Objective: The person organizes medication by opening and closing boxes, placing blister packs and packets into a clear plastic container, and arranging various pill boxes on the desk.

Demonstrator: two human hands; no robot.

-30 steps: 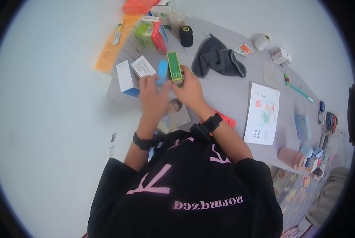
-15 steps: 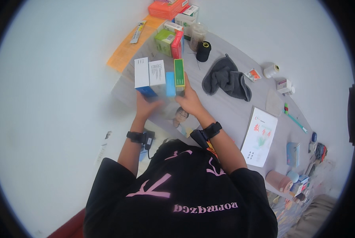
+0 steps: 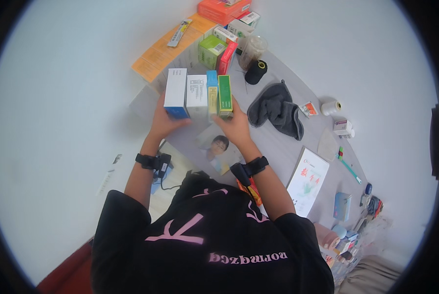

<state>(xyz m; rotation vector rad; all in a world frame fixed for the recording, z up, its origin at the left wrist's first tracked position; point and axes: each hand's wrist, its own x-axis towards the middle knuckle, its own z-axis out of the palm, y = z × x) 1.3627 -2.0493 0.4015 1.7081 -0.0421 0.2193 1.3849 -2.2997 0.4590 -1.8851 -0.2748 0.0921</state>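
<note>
Several small cartons stand in a row between my two hands. At the left end my left hand (image 3: 163, 121) grips the side of a tall white and blue box (image 3: 175, 89), its thumb along the lower front. Beside that box come a white printed box (image 3: 197, 92) and a narrow light blue and pale yellow box (image 3: 212, 90). My right hand (image 3: 237, 123) holds the right end, a slim green box with a yellow border (image 3: 225, 93). Its thumb lies at the lower front edge. The fingers behind the boxes are mostly hidden.
Behind the row stand a green box (image 3: 212, 51), a red box (image 3: 227, 58), a clear jar (image 3: 252, 51) and a black thread spool (image 3: 256, 72). To the right lie a grey cloth (image 3: 277, 110) and a white booklet (image 3: 308, 181). A photo (image 3: 215, 149) lies nearest me.
The row has drawn together, with less gap around the light blue box, whose pale yellow lower part now shows. My left hand has moved up the white and blue box's side. The view has shifted.
</note>
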